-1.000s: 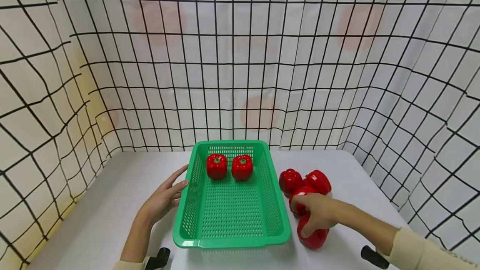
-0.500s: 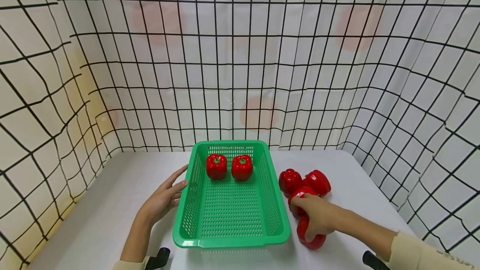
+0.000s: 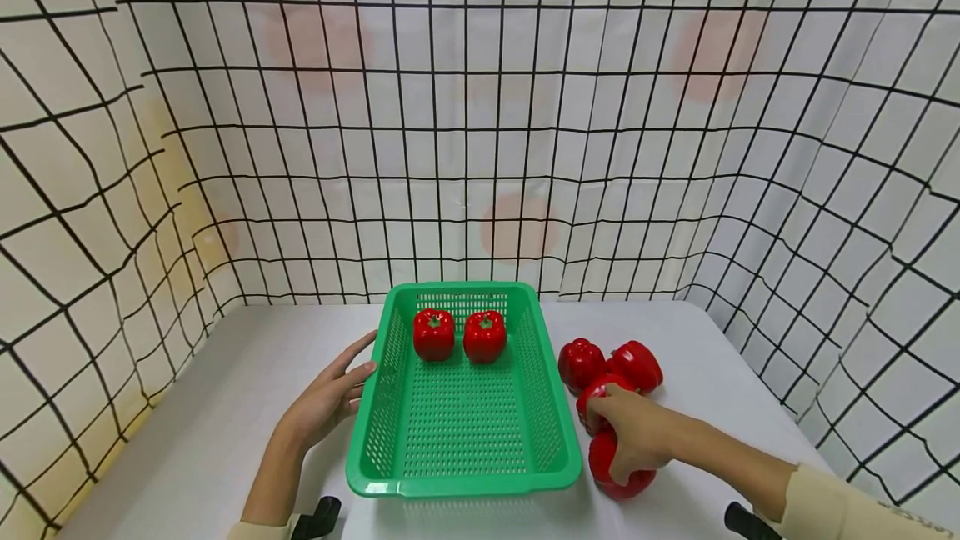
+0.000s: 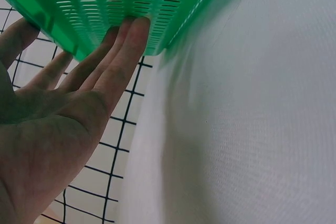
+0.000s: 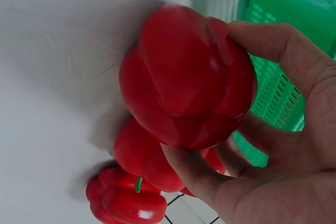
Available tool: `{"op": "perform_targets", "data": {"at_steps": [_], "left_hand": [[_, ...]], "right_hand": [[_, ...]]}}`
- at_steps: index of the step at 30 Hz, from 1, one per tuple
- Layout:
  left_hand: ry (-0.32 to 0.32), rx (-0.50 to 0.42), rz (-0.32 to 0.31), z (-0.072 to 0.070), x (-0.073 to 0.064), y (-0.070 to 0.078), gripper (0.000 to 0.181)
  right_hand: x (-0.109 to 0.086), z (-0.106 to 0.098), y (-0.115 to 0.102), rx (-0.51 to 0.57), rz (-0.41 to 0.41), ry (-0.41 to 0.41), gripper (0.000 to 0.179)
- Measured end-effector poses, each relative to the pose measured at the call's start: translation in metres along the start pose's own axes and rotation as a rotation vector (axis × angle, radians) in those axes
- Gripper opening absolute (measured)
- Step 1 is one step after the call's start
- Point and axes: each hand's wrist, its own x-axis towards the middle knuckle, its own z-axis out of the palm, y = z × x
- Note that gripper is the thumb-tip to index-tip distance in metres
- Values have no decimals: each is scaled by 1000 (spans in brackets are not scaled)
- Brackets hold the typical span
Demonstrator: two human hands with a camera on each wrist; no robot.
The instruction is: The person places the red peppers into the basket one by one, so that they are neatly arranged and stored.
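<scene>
At the left side of a green perforated basket [image 3: 462,487], my left hand [image 3: 321,405] touches the wall with extended fingers; the left wrist view shows their tips against the slotted side. To the right of the basket, my right hand [image 3: 643,433] holds the nearest red bell pepper [image 5: 184,77] between thumb and fingers. The thumb lies on one side of it and the fingers on the other. Three more red bell peppers [image 3: 637,365] are bunched just beyond. Inside the basket, two red bell peppers [image 3: 433,335] stand side by side at the far end, stems up.
A white-covered table [image 3: 225,390] carries everything. Black wire grid [image 3: 465,152] over white sheeting encloses the back and both sides. The basket's right wall stands between the held pepper and the basket's inside.
My right hand's thumb and fingers have come closer round the nearest pepper, which has shifted slightly left. The left hand and the basket stay in place.
</scene>
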Motion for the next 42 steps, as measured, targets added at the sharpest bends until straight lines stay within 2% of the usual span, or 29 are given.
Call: {"op": "perform_targets", "data": {"at_steps": [14,21,27,42], "left_hand": [[-22,11,22,0,-1,-1,66],[-22,3,21,-1,0,-1,66],[-19,-2,19,-1,1,-2,65],[-18,14,11,-1,0,-1,65]], "right_hand": [[-1,0,0,14,-26,1,60],[-4,-1,-4,55,-120,38,56],[-4,0,-4,85,-163,48,53],[-2,5,5,160,-115,57,63]]}}
